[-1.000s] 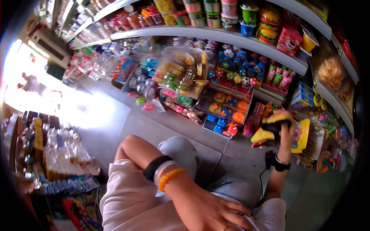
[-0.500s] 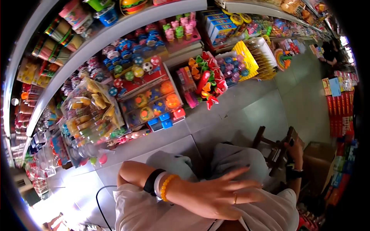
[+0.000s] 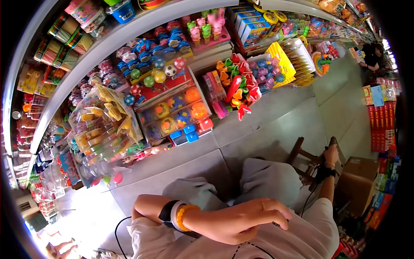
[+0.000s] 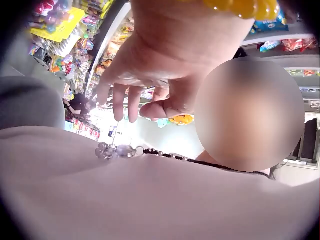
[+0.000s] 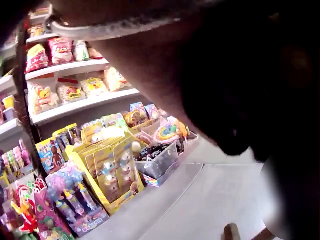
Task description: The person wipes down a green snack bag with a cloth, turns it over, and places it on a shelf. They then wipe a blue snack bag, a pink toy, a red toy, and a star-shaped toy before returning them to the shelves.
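Note:
In the head view my left hand [image 3: 254,218] hovers over my lap with loosely bent fingers and nothing in them. The left wrist view shows the same hand [image 4: 150,75] from below, its fingers hanging loose above a light shirt, near a beaded cord [image 4: 117,150]. My right hand [image 3: 331,155] is low at my right side, fingers curled round the upper edge of a dark brown wooden stool [image 3: 297,149]. The right wrist view is mostly dark and hides the fingers; a piece of wood [image 5: 231,232] shows at its bottom edge.
Ahead stand boxes of small toys: orange balls [image 3: 199,111], red and green figures [image 3: 235,88] and a yellow display [image 3: 282,64]. Shelves [image 3: 129,30] rise behind. A cardboard box [image 3: 357,172] stands beside the stool. Another person [image 3: 373,58] is at the far right.
The view has swung right. A second ago my right hand held a blurred yellow and black thing by the toys; since then it has come to the stool. My left fingers, spread earlier, now bend.

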{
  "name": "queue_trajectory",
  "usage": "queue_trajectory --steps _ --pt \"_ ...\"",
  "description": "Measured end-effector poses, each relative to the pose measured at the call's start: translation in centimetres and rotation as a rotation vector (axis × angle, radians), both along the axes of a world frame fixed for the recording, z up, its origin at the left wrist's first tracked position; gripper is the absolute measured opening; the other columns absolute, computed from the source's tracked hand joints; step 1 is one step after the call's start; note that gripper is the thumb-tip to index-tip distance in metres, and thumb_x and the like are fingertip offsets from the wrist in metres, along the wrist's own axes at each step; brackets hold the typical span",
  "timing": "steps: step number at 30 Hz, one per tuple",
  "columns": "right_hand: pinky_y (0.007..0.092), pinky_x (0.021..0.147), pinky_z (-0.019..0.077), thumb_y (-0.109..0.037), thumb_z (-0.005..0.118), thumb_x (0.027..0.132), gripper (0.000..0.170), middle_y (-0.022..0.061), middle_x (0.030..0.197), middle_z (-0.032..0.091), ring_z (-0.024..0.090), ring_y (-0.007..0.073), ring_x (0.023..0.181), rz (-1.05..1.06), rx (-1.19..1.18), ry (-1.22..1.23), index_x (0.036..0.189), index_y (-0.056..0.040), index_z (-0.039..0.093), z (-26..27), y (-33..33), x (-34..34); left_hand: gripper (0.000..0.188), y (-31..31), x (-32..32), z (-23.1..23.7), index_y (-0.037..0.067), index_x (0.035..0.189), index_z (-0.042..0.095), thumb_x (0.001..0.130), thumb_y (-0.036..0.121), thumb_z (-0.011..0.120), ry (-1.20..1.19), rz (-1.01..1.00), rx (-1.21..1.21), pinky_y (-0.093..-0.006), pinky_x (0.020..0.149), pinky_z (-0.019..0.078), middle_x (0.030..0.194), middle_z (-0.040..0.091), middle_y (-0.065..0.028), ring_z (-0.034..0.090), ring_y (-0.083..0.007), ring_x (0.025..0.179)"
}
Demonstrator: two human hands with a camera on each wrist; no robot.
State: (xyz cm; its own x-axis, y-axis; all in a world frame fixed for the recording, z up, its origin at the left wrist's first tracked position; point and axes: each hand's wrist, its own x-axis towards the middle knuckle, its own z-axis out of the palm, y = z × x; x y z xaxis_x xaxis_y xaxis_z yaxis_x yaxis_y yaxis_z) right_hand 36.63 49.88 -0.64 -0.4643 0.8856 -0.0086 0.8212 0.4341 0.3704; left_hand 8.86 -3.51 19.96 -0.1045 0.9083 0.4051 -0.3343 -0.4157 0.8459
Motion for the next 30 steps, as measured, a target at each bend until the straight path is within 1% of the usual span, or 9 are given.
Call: queue_trajectory --steps 2,5,13,17,18,23,25,29,30 --pt "0.0394 0.054 0.0548 -0.002 0.059 0.077 0.058 0.0219 0.082 0.066 0.066 0.0323 0.069 0.060 0.059 0.036 0.129 0.0156 0.039 -0.5 0.8 -0.5 0.058 -0.6 -0.2 0.0 0.007 0.118 0.045 0.066 -0.018 0.038 0.015 0.005 -0.003 -0.0417 0.098 0.0331 0.127 0.042 -0.0128 0.041 -0.0318 0.118" --pt "0.0411 0.056 0.0548 -0.002 0.060 0.077 0.060 0.0224 0.081 0.066 0.066 0.0340 0.071 0.014 0.013 0.037 0.130 0.0158 0.037 -0.2 2.0 -2.3 0.056 -0.9 -0.2 -0.1 0.007 0.117 0.045 0.067 -0.017 0.038 0.064 0.056 0.011 -0.0403 0.096 0.0336 0.123 0.044 -0.0122 0.043 -0.0313 0.114" --pt "0.0445 0.066 0.0534 -0.012 0.067 0.078 0.070 0.0199 0.099 0.065 0.064 0.0355 0.083 0.297 0.033 0.064 0.140 -0.0047 0.033 1.7 0.7 -9.9 0.055 -0.9 -0.5 0.0 0.005 0.116 0.045 0.066 -0.017 0.038 0.027 -0.007 -0.001 -0.0368 0.088 0.0373 0.114 0.047 -0.0112 0.047 -0.0297 0.106" --pt "0.0448 0.068 0.0525 -0.018 0.067 0.080 0.057 0.0156 0.103 0.064 0.063 0.0369 0.083 0.445 -0.013 0.069 0.132 -0.0077 0.046 5.6 -2.7 -12.8 0.050 0.0 -1.5 -0.8 0.002 0.119 0.049 0.072 -0.014 0.043 0.021 0.047 0.048 -0.0393 0.099 0.0377 0.125 0.048 -0.0151 0.047 -0.0321 0.118" --pt "0.0433 0.073 0.0514 -0.019 0.065 0.082 0.042 0.0161 0.102 0.065 0.063 0.0368 0.086 0.461 -0.021 0.086 0.120 -0.0054 0.057 8.7 -6.6 -15.6 0.051 0.3 -1.9 -1.1 0.001 0.119 0.048 0.071 -0.014 0.042 0.026 0.073 0.052 -0.0389 0.100 0.0367 0.124 0.048 -0.0148 0.046 -0.0324 0.119" --pt "0.0404 0.076 0.0495 -0.020 0.063 0.084 0.031 0.0205 0.098 0.065 0.062 0.0368 0.089 0.843 -0.296 0.461 0.109 -0.0018 0.062 16.0 -17.5 -29.3 0.054 2.6 -3.4 -3.2 0.001 0.119 0.048 0.068 -0.014 0.042 -0.081 0.214 -0.017 -0.0383 0.103 0.0327 0.125 0.045 -0.0139 0.043 -0.0280 0.123" --pt "0.0406 0.076 0.0494 -0.020 0.061 0.084 0.035 0.0193 0.102 0.064 0.061 0.0375 0.091 0.955 -0.504 0.488 0.115 -0.0047 0.060 15.4 -19.4 -35.0 0.055 3.4 -4.1 -3.8 0.003 0.121 0.047 0.069 -0.014 0.043 -0.101 0.277 -0.011 -0.0352 0.101 0.0329 0.129 0.043 -0.0134 0.042 -0.0261 0.121" --pt "0.0420 0.076 0.0493 -0.021 0.063 0.081 0.057 0.0160 0.103 0.065 0.062 0.0358 0.091 1.322 -0.495 0.480 0.134 -0.0134 0.043 11.8 -21.2 -47.1 0.054 4.6 -6.1 -4.3 0.005 0.123 0.047 0.072 -0.014 0.043 -0.100 0.361 -0.116 -0.0317 0.097 0.0341 0.133 0.041 -0.0116 0.041 -0.0231 0.123" --pt "0.0403 0.080 0.0487 -0.023 0.065 0.082 0.061 0.0179 0.107 0.063 0.061 0.0344 0.096 1.221 -0.572 0.448 0.137 -0.0166 0.040 11.8 -22.1 -49.4 0.054 4.8 -6.5 -4.3 0.005 0.123 0.047 0.073 -0.014 0.043 -0.104 0.381 -0.159 -0.0324 0.098 0.0341 0.134 0.040 -0.0116 0.041 -0.0225 0.124"
